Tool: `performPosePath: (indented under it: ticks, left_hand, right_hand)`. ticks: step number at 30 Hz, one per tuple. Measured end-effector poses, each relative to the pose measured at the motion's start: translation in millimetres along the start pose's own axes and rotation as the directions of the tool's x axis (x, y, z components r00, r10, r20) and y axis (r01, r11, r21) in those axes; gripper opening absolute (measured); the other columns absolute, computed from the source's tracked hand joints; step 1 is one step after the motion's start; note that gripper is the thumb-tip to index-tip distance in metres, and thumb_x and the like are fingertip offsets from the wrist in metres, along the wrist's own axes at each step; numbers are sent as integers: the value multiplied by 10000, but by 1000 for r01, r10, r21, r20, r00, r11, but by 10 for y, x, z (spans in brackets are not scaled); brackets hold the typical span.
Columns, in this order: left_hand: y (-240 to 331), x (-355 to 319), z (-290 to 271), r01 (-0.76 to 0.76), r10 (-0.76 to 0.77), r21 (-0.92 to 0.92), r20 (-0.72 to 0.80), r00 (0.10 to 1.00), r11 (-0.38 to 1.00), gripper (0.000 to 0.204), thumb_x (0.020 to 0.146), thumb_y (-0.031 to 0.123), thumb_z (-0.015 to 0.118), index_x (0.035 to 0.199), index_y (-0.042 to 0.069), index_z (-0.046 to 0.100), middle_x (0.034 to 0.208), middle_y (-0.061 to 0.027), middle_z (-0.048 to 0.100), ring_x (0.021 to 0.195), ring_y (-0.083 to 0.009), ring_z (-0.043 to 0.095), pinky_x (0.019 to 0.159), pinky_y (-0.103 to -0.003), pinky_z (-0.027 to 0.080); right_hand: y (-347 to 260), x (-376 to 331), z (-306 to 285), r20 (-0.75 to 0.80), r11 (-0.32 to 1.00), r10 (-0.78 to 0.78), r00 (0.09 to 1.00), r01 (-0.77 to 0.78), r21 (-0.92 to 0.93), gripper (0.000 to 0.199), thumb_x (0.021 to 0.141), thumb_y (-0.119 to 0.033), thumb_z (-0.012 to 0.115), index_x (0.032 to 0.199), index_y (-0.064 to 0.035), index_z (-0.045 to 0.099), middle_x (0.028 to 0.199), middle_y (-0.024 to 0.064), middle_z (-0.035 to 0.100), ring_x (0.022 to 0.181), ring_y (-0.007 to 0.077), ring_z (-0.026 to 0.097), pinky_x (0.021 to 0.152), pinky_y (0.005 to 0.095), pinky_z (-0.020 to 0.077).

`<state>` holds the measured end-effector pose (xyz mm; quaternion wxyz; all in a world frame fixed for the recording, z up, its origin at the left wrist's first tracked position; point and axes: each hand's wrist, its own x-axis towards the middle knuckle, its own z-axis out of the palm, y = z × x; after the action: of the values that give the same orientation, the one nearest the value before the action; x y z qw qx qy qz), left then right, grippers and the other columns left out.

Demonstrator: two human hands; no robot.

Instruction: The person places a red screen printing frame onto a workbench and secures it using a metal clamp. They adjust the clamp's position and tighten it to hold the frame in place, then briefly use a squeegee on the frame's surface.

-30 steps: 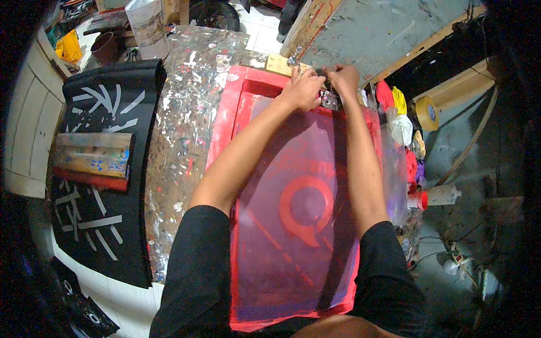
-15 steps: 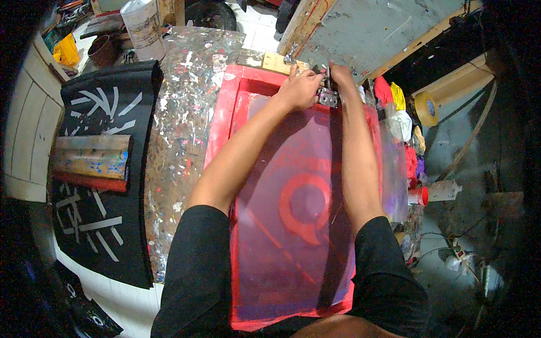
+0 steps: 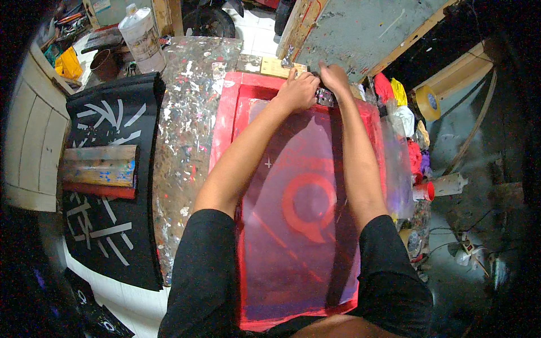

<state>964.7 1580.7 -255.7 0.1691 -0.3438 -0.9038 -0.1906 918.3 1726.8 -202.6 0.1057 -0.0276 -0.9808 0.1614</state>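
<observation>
A screen printing frame [image 3: 243, 293] with red-stained edges and purple mesh lies before me, a red ring-shaped mark with a tail showing on it. At its far edge sits a metal hinge clamp [image 3: 325, 97]. My left hand [image 3: 298, 91] is curled over the frame's far bar, just left of the clamp, fingertips partly hidden. Just beyond the clamp, my right hand [image 3: 335, 79] is closed at its upper part, thumb raised; the fingers' far side is hidden. A yellowish wood block [image 3: 282, 67] lies behind my left hand.
Left, a wooden squeegee [image 3: 100, 166] rests on black printed sheets [image 3: 141, 225] over the paint-spattered table [image 3: 183, 124]. A white bottle [image 3: 141, 36] stands at the far left. Tape [image 3: 427, 103], colourful bags [image 3: 398, 93] and a red-rimmed cup [image 3: 424, 191] line the right side.
My right hand has turned and closed further over the clamp, covering the upright metal part that showed between the hands. My left fingers have curled in slightly. The whole view has shifted a little.
</observation>
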Motion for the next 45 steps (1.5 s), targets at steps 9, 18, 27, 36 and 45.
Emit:
performPosePath:
  ticks: [9,18,27,36,45]
  left_hand:
    - [-40,73,42,26,-26,-88,5,1000,996,539,791,266,667,1247,50,479,1240,-138,553,1279,-310,444,1081,-673,209]
    - [-88,113,72,-39,37,36,46,998,999,488,789,261,673,1182,63,459,1170,-102,564,1236,-303,473,1036,-693,254]
    - [-82,74,52,-85,86,102,-7,996,991,486,795,275,661,1177,22,497,1123,-119,590,1198,-278,506,1038,-644,290]
    - [-134,109,160,-99,107,155,-46,993,983,438,848,230,593,1210,11,483,1148,-124,571,1192,-283,509,1017,-653,331]
    - [-209,132,318,-135,188,238,-215,958,962,278,857,230,567,1057,41,528,1061,-111,569,1128,-289,532,1020,-643,341]
  right_hand:
    - [225,55,91,61,904,7,998,-32,427,592,951,-490,446,962,44,701,931,257,692,951,385,668,864,461,474]
    - [87,30,-77,72,995,-96,993,95,18,536,947,-463,438,905,-8,719,940,279,666,924,455,642,869,511,479]
    - [161,70,58,-26,930,-336,942,327,-171,394,913,-288,458,911,30,690,953,274,658,902,443,642,843,526,487]
    - [99,-53,41,-119,994,-104,987,99,-43,283,816,-211,540,926,2,690,921,248,677,891,427,654,823,516,502]
    - [7,-214,-31,-183,980,-172,968,149,-130,290,780,-196,564,963,-2,676,872,236,681,837,417,667,754,520,517]
